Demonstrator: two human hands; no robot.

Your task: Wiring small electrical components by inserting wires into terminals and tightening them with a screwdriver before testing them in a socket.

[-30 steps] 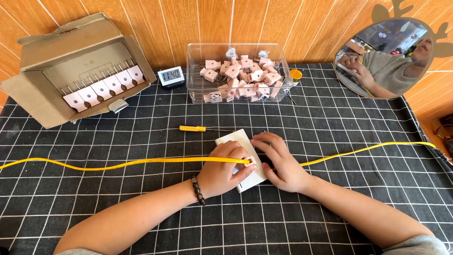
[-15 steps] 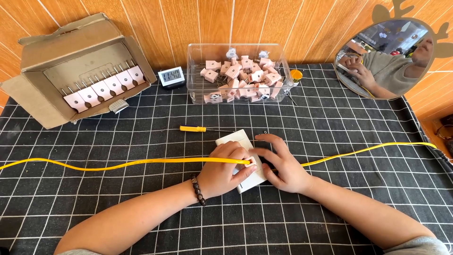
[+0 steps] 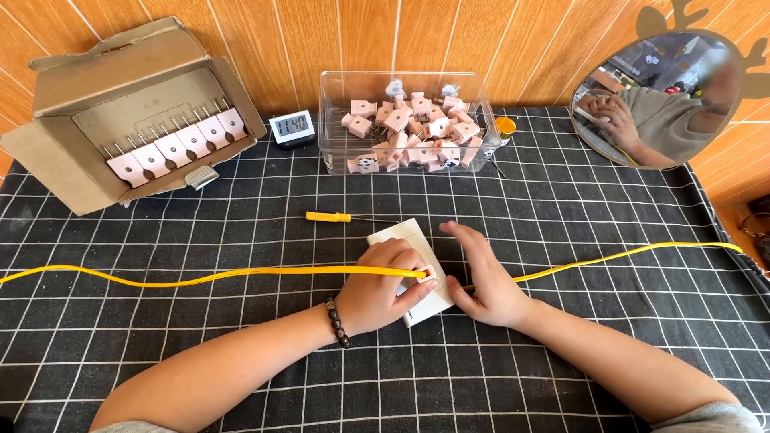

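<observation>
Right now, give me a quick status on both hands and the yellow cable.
Left hand pinching yellow cable over white plate. Right hand flat beside it, fingers spread. Screwdriver lies just behind.

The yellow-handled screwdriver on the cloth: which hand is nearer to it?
Left. The left hand lies just below the screwdriver, pinching a small pink clip on the yellow cable. The right hand rests farther off, to its right.

bench (image 3: 561, 200): matt black woven cloth, white grid | cable (image 3: 200, 277): smooth yellow plastic sheath, slight sheen | plate (image 3: 401, 236): smooth white plastic | bin (image 3: 333, 104): clear glossy plastic | box (image 3: 120, 72): matt brown cardboard | wall (image 3: 361, 32): varnished wood planks | mirror (image 3: 666, 96): glossy glass
</observation>
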